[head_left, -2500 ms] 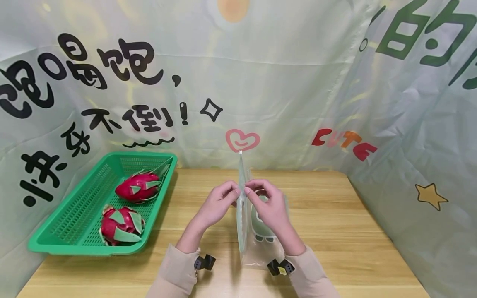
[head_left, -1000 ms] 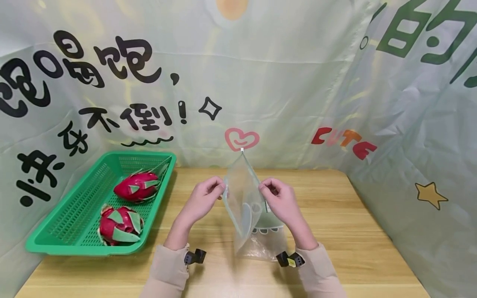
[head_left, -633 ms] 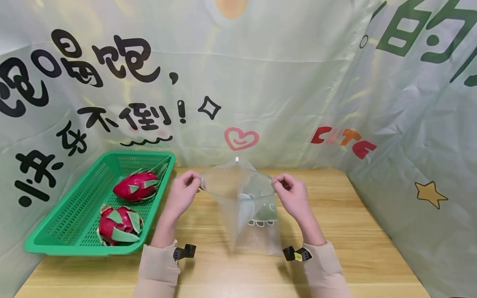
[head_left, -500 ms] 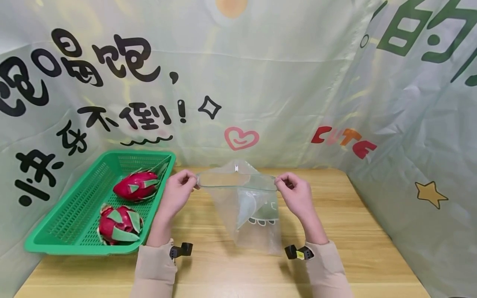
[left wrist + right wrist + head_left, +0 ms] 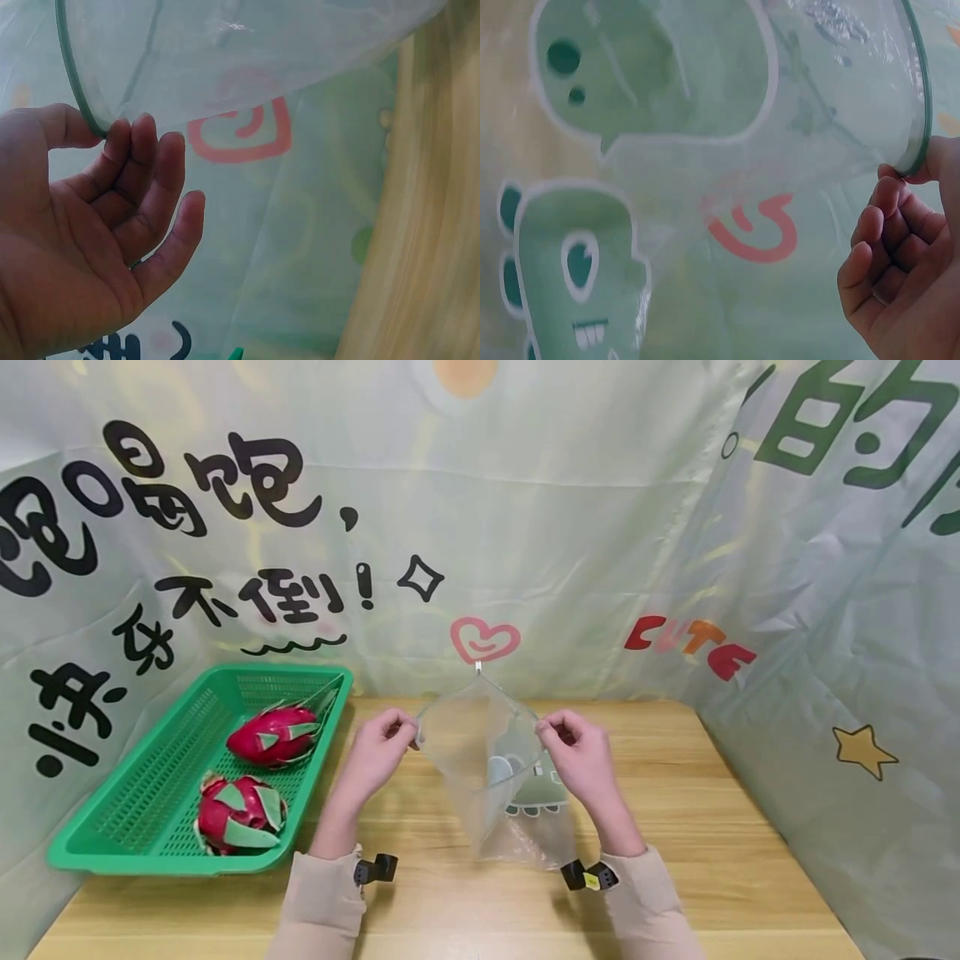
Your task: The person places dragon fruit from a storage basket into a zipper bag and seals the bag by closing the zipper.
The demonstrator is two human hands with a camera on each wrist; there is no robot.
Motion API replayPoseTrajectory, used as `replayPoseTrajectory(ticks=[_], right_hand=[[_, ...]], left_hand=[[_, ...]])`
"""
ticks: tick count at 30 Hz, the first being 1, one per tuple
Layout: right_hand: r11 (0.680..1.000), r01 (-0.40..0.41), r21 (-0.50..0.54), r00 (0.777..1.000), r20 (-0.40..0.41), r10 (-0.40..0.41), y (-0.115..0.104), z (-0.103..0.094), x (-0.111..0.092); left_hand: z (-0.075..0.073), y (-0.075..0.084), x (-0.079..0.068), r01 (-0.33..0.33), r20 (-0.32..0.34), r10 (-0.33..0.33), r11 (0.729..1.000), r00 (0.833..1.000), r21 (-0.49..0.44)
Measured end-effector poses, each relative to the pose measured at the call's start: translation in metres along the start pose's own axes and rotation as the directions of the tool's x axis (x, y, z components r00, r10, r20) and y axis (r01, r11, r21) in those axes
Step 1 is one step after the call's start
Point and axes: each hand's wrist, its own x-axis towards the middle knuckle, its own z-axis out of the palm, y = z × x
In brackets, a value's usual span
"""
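Observation:
A clear zip bag (image 5: 465, 735) with a green cartoon print stands between my hands over the table, its mouth spread wide. My left hand (image 5: 382, 745) pinches the left side of the rim between thumb and index finger. On the opposite side, my right hand (image 5: 579, 752) pinches the rim the same way. In the left wrist view the thumb and fingertip of the left hand (image 5: 105, 187) meet on the green zip edge. The right wrist view has the printed zip bag (image 5: 682, 157) beside the right hand (image 5: 907, 255). A small white slider (image 5: 477, 667) sits at the far corner.
To the left stands a green plastic basket (image 5: 135, 802) with two dragon fruits, one dragon fruit (image 5: 273, 737) towards the back and another dragon fruit (image 5: 240, 812) nearer. A printed cloth (image 5: 570, 543) hangs behind the wooden table (image 5: 675, 843) and along its sides.
Both hands have drawn apart, opening the bag's mouth from nearly flat to wide. They pulled it taut about half a second ago, then came slightly back together.

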Motion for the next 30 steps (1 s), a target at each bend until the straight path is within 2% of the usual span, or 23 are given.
replayPoseTrajectory(ticks=[9, 18, 24, 30], right_hand=[[0.998, 0.033, 0.048, 0.999, 0.012, -0.034, -0.005, 0.019, -0.001], [0.997, 0.011, 0.074, 1.000, -0.010, -0.011, -0.001, 0.023, -0.001], [0.997, 0.001, 0.082, 1.000, -0.008, -0.001, 0.000, 0.024, -0.003], [0.997, -0.009, 0.071, 1.000, 0.006, 0.008, 0.001, 0.023, -0.005]], left_hand=[[0.017, 0.005, -0.004, 0.017, 0.054, -0.022, 0.995, 0.998, 0.095], [0.026, 0.021, -0.010, -0.042, 0.060, 0.031, 0.982, 0.998, 0.186], [0.014, 0.029, -0.025, -0.060, -0.019, 0.064, 0.983, 0.998, 0.174], [-0.015, 0.025, -0.042, -0.138, -0.094, 0.161, 0.966, 0.982, 0.220]])
